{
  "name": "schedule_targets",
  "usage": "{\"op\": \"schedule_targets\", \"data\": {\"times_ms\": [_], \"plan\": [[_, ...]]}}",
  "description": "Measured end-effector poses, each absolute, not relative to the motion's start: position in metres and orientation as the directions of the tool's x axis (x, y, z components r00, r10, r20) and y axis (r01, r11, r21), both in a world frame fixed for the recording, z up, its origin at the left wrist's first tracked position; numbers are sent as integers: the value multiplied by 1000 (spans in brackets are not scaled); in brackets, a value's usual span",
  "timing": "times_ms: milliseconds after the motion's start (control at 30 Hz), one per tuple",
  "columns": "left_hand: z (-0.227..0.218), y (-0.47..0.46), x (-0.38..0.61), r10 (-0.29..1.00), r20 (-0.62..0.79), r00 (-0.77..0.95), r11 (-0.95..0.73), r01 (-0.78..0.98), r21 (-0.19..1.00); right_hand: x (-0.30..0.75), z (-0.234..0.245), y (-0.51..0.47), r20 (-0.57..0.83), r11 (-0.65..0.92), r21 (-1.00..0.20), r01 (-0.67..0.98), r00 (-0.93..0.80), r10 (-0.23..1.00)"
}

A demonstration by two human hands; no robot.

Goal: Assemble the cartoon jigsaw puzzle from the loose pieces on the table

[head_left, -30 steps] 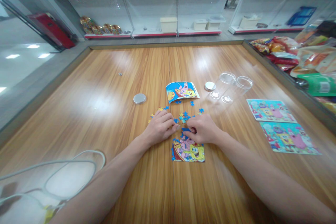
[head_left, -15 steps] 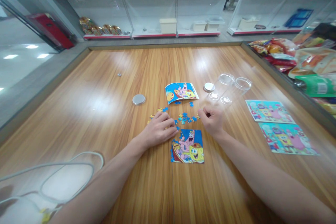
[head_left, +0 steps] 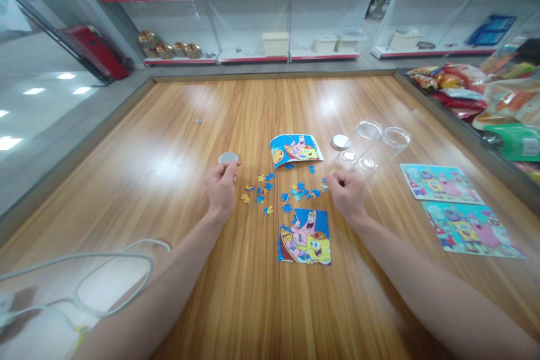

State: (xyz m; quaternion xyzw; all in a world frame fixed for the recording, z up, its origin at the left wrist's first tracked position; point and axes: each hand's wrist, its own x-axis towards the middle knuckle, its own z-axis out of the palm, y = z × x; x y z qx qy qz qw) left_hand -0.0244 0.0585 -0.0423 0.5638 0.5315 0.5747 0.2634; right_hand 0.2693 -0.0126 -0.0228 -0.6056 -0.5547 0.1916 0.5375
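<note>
My left hand [head_left: 221,190] is closed, fingertips pressed together, just in front of a silver round lid [head_left: 228,157]; what it holds, if anything, is hidden. My right hand [head_left: 347,196] rests curled on the table at the right end of the loose jigsaw pieces [head_left: 300,192], and I cannot make out anything in it. More pieces, blue and yellow, form a second cluster [head_left: 260,191] nearer my left hand. A partly joined cartoon jigsaw [head_left: 306,237] lies flat between my forearms. Behind the pieces lies a curved picture card [head_left: 296,149] with the same scene.
Two clear plastic jars [head_left: 366,143] lie right of the card, beside another lid [head_left: 340,142]. Two finished-looking cartoon pictures [head_left: 442,184] lie at the right. A white cable [head_left: 149,270] loops at the lower left. Snack bags [head_left: 459,93] are heaped past the table's right edge.
My left hand has moved left, off the left cluster of pieces, toward the silver lid, and its fingers have closed. My right hand stays in nearly the same place. The view has shifted slightly.
</note>
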Motion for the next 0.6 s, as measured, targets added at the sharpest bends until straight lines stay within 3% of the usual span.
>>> {"op": "schedule_targets", "data": {"times_ms": [600], "plan": [[-32,49,-15,947,286,-148,-237,281,930,274,-27,-9,321,152,-888,434,348,881]]}}
